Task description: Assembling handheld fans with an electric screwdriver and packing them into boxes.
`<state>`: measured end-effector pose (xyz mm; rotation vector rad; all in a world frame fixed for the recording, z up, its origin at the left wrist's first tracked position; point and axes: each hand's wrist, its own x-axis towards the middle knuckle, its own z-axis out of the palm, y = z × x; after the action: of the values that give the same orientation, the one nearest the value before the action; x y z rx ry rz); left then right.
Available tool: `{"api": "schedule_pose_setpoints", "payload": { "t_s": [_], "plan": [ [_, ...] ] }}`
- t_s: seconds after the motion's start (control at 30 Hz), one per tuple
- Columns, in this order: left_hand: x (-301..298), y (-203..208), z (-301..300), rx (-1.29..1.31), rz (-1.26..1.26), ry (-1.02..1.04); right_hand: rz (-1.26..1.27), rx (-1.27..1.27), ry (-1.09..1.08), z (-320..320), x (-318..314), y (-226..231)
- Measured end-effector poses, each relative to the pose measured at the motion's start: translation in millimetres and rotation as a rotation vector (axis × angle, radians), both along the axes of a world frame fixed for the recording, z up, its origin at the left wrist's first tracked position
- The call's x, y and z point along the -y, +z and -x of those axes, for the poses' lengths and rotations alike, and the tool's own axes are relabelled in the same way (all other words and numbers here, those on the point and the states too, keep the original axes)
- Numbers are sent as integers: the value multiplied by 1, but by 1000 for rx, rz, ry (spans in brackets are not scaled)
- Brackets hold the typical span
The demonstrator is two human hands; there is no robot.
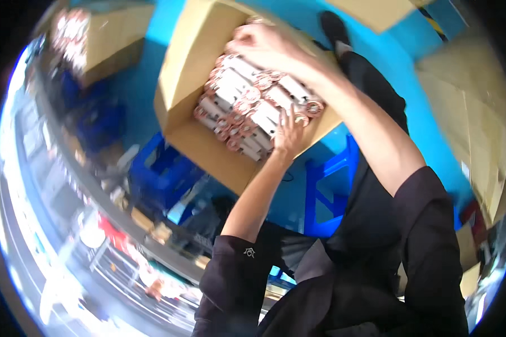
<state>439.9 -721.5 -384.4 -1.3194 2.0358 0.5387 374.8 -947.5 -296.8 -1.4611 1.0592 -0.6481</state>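
An open cardboard box (181, 84) is filled with white cylindrical parts (230, 87) that have copper-pink round ends. They lie in several directions. My left hand (289, 133) reaches in at the near right side, fingers spread and resting on the cylinders there. At the far end of the box is my right hand (258, 44), its fingers curled together over the parts by the far wall. Blur and the hand itself hide what, if anything, is between those fingers.
Blue plastic stools (327, 194) stand beside and below the box on a blue floor. Another cardboard box (115, 33) with similar parts is at far left. A cluttered workbench (104, 191) curves along the left. More cardboard (461, 112) stands on the right. A dark shoe (334, 28) shows at the top.
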Motion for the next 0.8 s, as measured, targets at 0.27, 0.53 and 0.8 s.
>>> {"api": "schedule_pose_setpoints", "payload": {
  "t_s": [0.27,0.53,0.8],
  "plan": [
    [-86,159,39,-297,344,809,105,-220,592,-56,-84,-14],
    [-229,355,128,-746,852,1339,334,-325,1628,-14,-213,-56],
    [-505,440,158,570,1815,2045,514,-218,1444,8,-193,-174]
  ]
}}
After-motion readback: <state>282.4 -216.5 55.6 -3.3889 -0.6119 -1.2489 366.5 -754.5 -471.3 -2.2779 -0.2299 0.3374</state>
